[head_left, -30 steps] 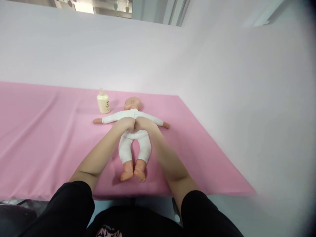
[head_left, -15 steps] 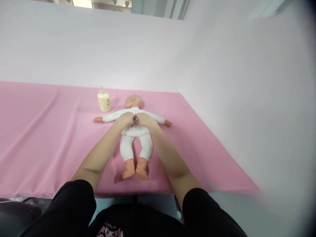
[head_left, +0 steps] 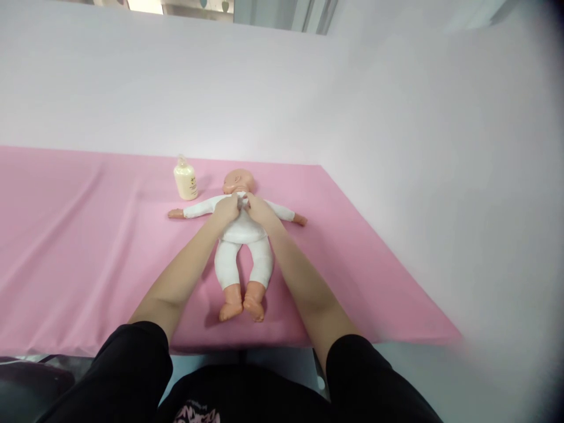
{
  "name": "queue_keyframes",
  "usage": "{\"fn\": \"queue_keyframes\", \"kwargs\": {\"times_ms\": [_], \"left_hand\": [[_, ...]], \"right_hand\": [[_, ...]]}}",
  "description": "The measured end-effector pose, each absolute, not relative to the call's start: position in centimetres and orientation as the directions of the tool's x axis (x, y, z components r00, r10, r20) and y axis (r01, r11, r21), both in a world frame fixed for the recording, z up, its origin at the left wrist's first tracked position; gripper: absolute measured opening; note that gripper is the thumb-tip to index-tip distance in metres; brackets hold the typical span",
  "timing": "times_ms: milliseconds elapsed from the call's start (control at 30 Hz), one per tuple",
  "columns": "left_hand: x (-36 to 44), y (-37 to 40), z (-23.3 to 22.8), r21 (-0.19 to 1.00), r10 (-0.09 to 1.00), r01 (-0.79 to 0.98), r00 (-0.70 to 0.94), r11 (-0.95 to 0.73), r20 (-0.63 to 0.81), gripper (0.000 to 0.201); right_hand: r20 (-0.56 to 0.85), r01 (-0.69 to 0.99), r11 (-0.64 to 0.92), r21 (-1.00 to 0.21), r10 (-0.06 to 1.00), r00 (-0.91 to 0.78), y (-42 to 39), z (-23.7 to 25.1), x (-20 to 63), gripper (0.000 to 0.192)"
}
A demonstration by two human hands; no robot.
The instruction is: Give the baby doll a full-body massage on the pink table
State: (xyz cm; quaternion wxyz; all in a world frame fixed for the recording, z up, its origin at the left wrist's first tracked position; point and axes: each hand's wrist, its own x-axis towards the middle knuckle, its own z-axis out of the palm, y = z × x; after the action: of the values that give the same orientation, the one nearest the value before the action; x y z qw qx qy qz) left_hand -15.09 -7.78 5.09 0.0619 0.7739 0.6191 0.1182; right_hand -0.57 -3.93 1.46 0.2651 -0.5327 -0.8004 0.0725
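A baby doll (head_left: 243, 230) in a white long-sleeved suit lies on its back, arms spread to both sides and bare feet towards me. Its head is turned to the left. Both of my hands rest at the upper chest, close together below the neck. My left hand (head_left: 227, 208) is closed, its fingers curled against the left of the chest. Opposite it, my right hand (head_left: 258, 209) is also closed, with thumb and fingers bent at the chest's middle. The backs of my hands partly hide the fingertips and the cloth under them.
A pump bottle (head_left: 185, 181) of pale yellow liquid stands upright to the left of the doll's head. Pink cloth (head_left: 88, 247) covers the table, whose right edge slants towards me. Behind it and to the right rises a white wall (head_left: 176, 88).
My hands have slid slightly up the doll's chest towards its neck and drawn a little apart, baring more of the belly. The doll and bottle stay in place.
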Motion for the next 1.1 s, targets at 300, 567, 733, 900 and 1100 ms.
{"fn": "queue_keyframes", "kwargs": {"times_ms": [300, 567, 733, 900, 1100], "left_hand": [[-14.9, -6.9, 3.8, 0.272, 0.973, 0.942, 0.154, -0.197, 0.174, 0.038], [-15.1, -6.5, 3.2, 0.180, 0.926, 0.949, 0.191, -0.259, 0.326, 0.032], [-15.4, -6.0, 2.2, 0.209, 0.904, 0.925, 0.229, -0.318, 0.361, 0.043], [-15.6, -5.6, 1.7, 0.222, 0.904, 0.920, 0.228, -0.322, 0.361, 0.045], [-15.7, -5.5, 1.6, 0.252, 0.902, 0.911, 0.222, -0.328, 0.371, 0.042]], "right_hand": [[0.370, 0.758, 0.454, -0.468, 0.880, -0.298, -4.7, 1.3, 0.0, 0.043], [0.468, 0.735, 0.558, -0.385, 0.804, -0.366, -4.3, 0.5, 0.0, 0.037], [0.493, 0.717, 0.566, -0.407, 0.797, -0.349, -4.2, 0.3, 0.0, 0.053], [0.482, 0.708, 0.569, -0.417, 0.800, -0.358, -3.8, -0.1, 0.1, 0.052], [0.482, 0.720, 0.550, -0.424, 0.810, -0.334, -3.4, -0.4, 0.1, 0.046]]}}
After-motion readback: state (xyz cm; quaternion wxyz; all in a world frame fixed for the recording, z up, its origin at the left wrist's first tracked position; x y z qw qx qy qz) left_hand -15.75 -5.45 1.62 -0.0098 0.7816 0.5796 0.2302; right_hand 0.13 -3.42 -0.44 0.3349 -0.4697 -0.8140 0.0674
